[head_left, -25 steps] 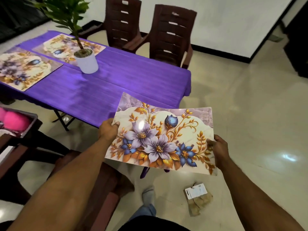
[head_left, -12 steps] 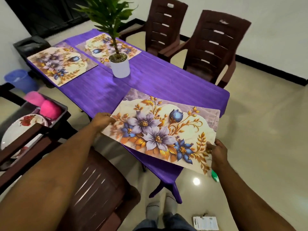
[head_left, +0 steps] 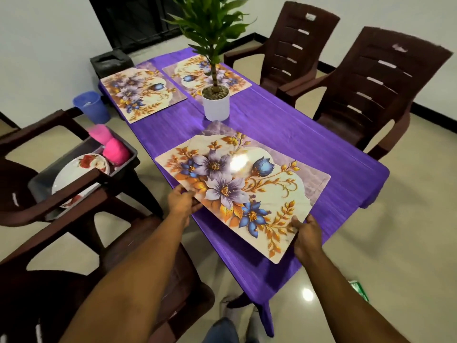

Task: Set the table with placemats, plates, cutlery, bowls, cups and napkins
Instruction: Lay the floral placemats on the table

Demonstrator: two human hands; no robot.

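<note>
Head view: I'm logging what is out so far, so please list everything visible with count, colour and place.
held placemat: 1, floral cream-purple, over table's near end
laid placemats: 2, same print, far end
table: 1, purple cloth
potted plant: 1, green in white pot, table middle
chairs: 4, dark brown, two each side
tray: 1, grey, on left chair
plate: floral white, in tray, count unclear
pink items: 2, in tray
bucket: 1, blue, floor left
left hand: grips placemat's left edge
right hand: grips its near right corner
</note>
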